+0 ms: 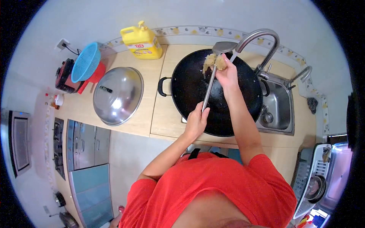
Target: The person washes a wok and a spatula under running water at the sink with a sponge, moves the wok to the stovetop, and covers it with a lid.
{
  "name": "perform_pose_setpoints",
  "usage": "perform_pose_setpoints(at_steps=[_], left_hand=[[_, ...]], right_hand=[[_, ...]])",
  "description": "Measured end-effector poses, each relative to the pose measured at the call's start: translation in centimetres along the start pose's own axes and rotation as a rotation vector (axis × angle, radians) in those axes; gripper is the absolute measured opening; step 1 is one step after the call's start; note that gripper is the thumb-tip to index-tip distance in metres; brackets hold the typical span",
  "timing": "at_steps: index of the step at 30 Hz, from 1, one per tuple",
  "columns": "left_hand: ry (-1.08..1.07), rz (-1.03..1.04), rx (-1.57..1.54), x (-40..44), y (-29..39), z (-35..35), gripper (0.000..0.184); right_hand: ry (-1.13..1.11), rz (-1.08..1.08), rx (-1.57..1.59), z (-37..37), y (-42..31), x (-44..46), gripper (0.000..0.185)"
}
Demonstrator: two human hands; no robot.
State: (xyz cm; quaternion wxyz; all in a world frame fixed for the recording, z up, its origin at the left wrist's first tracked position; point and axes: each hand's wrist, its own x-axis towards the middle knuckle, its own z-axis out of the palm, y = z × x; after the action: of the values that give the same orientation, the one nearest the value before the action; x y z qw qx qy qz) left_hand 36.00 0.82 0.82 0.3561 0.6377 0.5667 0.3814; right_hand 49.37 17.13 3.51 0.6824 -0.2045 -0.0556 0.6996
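Note:
A long-handled metal spatula (210, 88) slants over a large black wok (190, 91), its blade up near the faucet. My left hand (197, 121) is wrapped round the lower part of its handle. My right hand (227, 72) holds a tan, fibrous scrubber (215, 62) against the upper handle, just below the blade; part of the scrubber lies hidden behind the handle. Water from the curved faucet (262, 34) seems to fall beside the blade. The wok's dark inside looks wet in the middle.
A domed steel lid (119, 95) lies left of the wok. Behind stands a yellow jug (142, 45) with a pump. At the left are a blue basket (86, 62) and a dark red appliance (64, 76). The steel sink (279, 102) and a dish rack (313, 178) are on the right.

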Motion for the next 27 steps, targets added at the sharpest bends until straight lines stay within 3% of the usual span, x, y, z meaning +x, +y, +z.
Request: perform_pose_setpoints(at_steps=[5, 10, 15, 18, 20, 22, 27], left_hand=[[-0.018, 0.018, 0.014, 0.7, 0.4, -0.5, 0.030], [-0.016, 0.040, 0.012, 0.7, 1.1, -0.8, 0.030], [0.033, 0.072, -0.129, 0.3, 0.3, 0.1, 0.023], [-0.231, -0.324, -0.561, 1.0, 1.4, 0.1, 0.026], [-0.375, -0.438, -0.921, 2.8, 3.3, -1.4, 0.035], [-0.415, -0.456, -1.086, 5.3, 3.8, -1.8, 0.036], [-0.357, -0.374, -0.815, 8.0, 2.6, -1.1, 0.035]], right_hand=[[-0.146, 0.278, -0.158, 0.8, -1.4, 0.9, 0.036], [-0.053, 0.064, -0.430, 4.1, -2.0, 0.4, 0.026], [-0.101, 0.103, -0.475, 4.2, -2.7, 1.5, 0.024], [-0.054, 0.116, -0.469, 3.5, -1.5, 3.1, 0.022], [-0.106, 0.094, -0.418, 3.2, -1.0, 3.1, 0.019], [-0.109, 0.100, -0.401, 3.3, -0.1, 2.1, 0.018], [0.036, 0.109, -0.497, 1.4, 2.2, 0.0, 0.019]])
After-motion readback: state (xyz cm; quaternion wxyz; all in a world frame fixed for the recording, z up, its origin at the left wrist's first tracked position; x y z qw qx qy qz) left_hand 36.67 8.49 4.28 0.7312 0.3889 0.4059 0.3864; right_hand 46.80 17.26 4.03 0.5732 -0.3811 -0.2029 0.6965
